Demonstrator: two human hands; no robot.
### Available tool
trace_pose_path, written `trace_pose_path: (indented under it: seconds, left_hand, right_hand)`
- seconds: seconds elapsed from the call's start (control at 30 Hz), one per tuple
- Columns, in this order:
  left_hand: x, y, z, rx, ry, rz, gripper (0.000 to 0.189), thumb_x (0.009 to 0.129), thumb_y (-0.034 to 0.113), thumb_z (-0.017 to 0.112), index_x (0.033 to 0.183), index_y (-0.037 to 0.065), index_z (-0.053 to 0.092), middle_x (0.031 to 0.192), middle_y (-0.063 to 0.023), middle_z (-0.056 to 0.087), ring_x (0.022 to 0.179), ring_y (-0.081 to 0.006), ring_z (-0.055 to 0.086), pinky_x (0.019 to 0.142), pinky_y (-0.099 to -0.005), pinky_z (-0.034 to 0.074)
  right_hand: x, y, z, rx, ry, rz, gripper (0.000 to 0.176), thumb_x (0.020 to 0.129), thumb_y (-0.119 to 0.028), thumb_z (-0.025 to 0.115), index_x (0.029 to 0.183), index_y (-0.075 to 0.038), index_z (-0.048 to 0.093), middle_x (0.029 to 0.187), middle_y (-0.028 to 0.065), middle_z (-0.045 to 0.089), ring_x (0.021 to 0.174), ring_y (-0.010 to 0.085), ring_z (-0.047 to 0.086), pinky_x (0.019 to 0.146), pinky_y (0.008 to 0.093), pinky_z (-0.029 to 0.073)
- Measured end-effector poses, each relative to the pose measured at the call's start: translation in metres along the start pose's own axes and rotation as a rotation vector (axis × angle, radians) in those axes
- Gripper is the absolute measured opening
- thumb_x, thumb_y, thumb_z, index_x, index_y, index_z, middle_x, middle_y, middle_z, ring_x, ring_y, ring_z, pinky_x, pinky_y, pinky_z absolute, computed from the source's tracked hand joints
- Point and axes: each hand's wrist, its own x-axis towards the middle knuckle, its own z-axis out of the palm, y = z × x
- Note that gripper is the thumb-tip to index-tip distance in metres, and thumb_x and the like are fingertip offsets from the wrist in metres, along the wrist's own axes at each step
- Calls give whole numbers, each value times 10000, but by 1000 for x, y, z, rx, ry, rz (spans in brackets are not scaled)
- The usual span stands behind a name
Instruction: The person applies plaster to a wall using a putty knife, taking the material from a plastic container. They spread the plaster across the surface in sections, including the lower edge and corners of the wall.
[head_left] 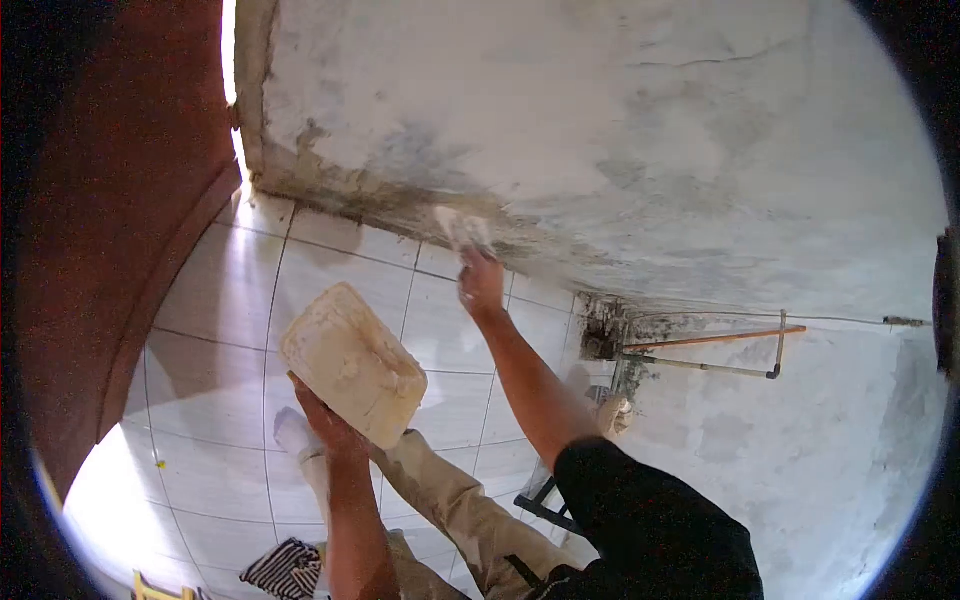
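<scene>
My left hand (330,420) grips the lower left edge of a pale rectangular tub (350,360), which is tilted and holds whitish paste. Up at the foot of the wall, my right hand (481,280) is closed round the handle of a light, flat-bladed scraper (463,228). The blade, slightly blurred, lies against the stained wall (560,130) just above the floor. Dark and brownish patches mark the wall around it.
Pale floor tiles (330,270) run below the wall. A reddish-brown door (120,180) stands at the left. Pipes (700,366) project by the right corner. A striped cloth (285,568) and a dark metal frame (545,510) are near my legs.
</scene>
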Motion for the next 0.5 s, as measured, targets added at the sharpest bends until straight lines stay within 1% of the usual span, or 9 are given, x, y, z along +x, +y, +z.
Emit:
trace_pose_path:
  seconds: [0.03, 0.07, 0.1, 0.17, 0.2, 0.3, 0.37, 0.4, 0.5]
  left_hand:
    - [-1, -2, 2, -15, 3, -41, 559, 912, 518, 329, 1287, 103, 342, 1196, -93, 446, 1094, -246, 461, 912, -404, 416]
    - [-1, 0, 6, -27, 7, -80, 588, 885, 554, 367, 1288, 127, 341, 1215, -97, 439, 1093, -279, 475, 890, -441, 448]
    - [-3, 7, 18, -15, -7, -73, 588, 885, 554, 367, 1288, 127, 341, 1215, -97, 439, 1093, -279, 475, 890, -441, 448]
    - [-10, 21, 41, -26, 46, -220, 588, 917, 530, 291, 1317, 100, 325, 1233, -77, 443, 1120, -222, 451, 935, -382, 391]
    - [-10, 25, 45, -16, 37, -211, 588, 917, 530, 291, 1317, 100, 325, 1233, -77, 443, 1120, -222, 451, 935, -382, 391]
    - [-8, 29, 56, 56, 3, -180, 614, 906, 549, 297, 1322, 98, 327, 1259, -77, 431, 1138, -229, 444, 934, -385, 393]
    - [-8, 30, 65, 158, -45, -145, 613, 906, 550, 297, 1324, 104, 325, 1266, -77, 424, 1147, -232, 437, 939, -390, 392]
    - [-6, 26, 65, 150, -43, -147, 613, 906, 550, 297, 1324, 104, 325, 1266, -77, 424, 1147, -232, 437, 939, -390, 392]
    - [-7, 8, 61, -114, 26, -219, 616, 904, 554, 296, 1330, 110, 317, 1272, -78, 419, 1145, -232, 440, 940, -399, 396]
  right_hand:
    - [-6, 5, -20, 69, -19, 137, 607, 613, 58, 454, 1211, -40, 500, 1248, 172, 494, 1046, 325, 533, 809, 413, 482]
    - [-8, -7, -50, 74, 219, 77, 554, 687, 52, 450, 1227, -62, 498, 1276, 138, 486, 1103, 296, 519, 826, 377, 482]
    - [5, -48, -113, -212, 442, -189, 493, 759, 30, 463, 1239, -76, 496, 1293, 114, 478, 1170, 285, 479, 879, 366, 457]
    - [23, -81, -181, -139, 663, -348, 446, 808, -29, 500, 1248, -104, 496, 1310, 80, 468, 1202, 274, 454, 936, 390, 416]
    - [32, -85, -200, -130, 676, -343, 446, 808, -29, 500, 1248, -104, 496, 1310, 80, 468, 1202, 274, 454, 936, 390, 416]
    - [72, -69, -233, -490, 718, -531, 429, 812, -79, 538, 1239, -112, 501, 1314, 57, 465, 1217, 266, 436, 985, 423, 369]
    - [91, -36, -234, -664, 479, -580, 405, 827, -147, 549, 1228, -110, 505, 1311, 53, 464, 1229, 253, 417, 1013, 436, 337]
    - [88, -16, -231, -669, 476, -586, 405, 827, -147, 549, 1228, -110, 505, 1311, 53, 464, 1229, 253, 417, 1013, 436, 337]
    - [65, 48, -215, -796, 300, -567, 455, 802, -145, 562, 1244, -81, 476, 1318, 55, 434, 1230, 256, 393, 1038, 426, 309]
